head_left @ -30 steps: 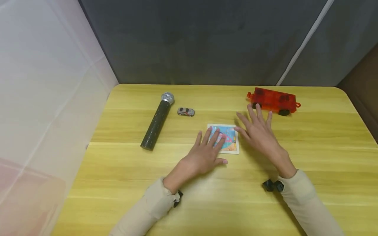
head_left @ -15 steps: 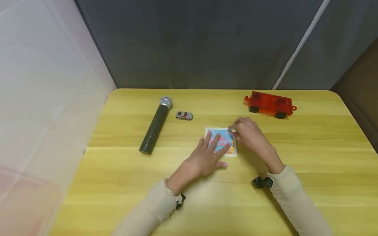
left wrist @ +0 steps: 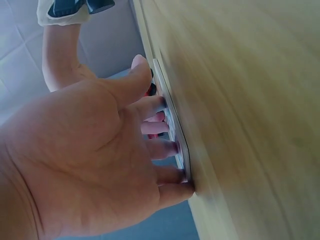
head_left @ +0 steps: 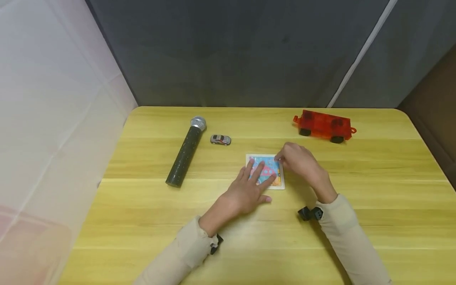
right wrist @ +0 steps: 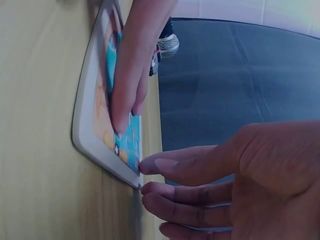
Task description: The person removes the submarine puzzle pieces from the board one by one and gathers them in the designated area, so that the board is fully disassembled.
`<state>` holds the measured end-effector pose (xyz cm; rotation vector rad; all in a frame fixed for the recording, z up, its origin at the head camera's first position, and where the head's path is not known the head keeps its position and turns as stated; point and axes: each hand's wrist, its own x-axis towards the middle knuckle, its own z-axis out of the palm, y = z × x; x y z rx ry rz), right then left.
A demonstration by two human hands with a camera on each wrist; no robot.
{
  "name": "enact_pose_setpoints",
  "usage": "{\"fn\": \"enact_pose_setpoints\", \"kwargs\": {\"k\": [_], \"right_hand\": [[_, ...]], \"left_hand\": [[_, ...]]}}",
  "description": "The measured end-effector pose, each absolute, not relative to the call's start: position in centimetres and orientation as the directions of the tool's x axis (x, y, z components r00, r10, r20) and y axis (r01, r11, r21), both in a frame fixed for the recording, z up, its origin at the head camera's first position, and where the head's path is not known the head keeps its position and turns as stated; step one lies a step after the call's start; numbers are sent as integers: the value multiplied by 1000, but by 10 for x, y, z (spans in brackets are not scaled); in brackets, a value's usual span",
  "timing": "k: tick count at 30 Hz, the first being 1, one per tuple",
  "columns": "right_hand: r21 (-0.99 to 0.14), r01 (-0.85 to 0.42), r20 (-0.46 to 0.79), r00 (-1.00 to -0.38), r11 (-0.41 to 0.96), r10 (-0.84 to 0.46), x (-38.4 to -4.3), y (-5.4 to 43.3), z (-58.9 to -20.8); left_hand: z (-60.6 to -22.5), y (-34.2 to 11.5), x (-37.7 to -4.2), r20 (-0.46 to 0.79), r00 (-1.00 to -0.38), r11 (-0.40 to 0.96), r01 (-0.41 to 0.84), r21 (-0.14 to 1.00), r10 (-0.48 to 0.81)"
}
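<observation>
A small square picture board (head_left: pixel 280 183) with a white border and a blue, pink and orange sea picture lies on the table. My left hand (head_left: pixel 245 192) rests over its left and lower part, fingers spread and their tips on the picture. Its little finger (left wrist: pixel 176 194) reaches past the board's edge to the tabletop. At the board's far right corner, my right hand (head_left: pixel 298 160) has its fingers bent and drawn together. In the right wrist view one fingertip (right wrist: pixel 146 166) lies on the picture's corner, while others sit against the outer edge, pinching that corner.
A black speckled microphone (head_left: pixel 185 156) with a silver head lies at the left. Next to it stands a small silver toy car (head_left: pixel 220 139). Farther back on the right is a red toy wagon (head_left: pixel 324 124) with black wheels. A dark panel (head_left: pixel 228 55) borders the table's far edge.
My right hand has come down and left from near the red wagon to the board's corner, its spread fingers now bent together. The left hand has stayed on the board.
</observation>
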<state>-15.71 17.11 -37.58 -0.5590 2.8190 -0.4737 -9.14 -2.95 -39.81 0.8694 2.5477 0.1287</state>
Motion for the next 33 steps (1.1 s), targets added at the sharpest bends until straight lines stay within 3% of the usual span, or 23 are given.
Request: {"fn": "enact_pose_setpoints", "kwargs": {"k": [11, 22, 26, 33], "right_hand": [[-437, -270, -179, -909, 858, -377, -164, 171, -381], [-464, -345, -102, -894, 816, -435, -166, 174, -388], [-506, -329, -128, -885, 797, -447, -167, 171, -386], [-442, -275, -177, -907, 854, -383, -164, 172, -382]], "left_hand": [[-398, -32, -92, -382, -707, 797, 578, 174, 595], [-398, -28, -88, -377, -711, 794, 595, 128, 594], [-398, -28, -89, -378, -712, 793, 599, 115, 592], [-400, -29, -88, -360, -711, 787, 604, 125, 604]]}}
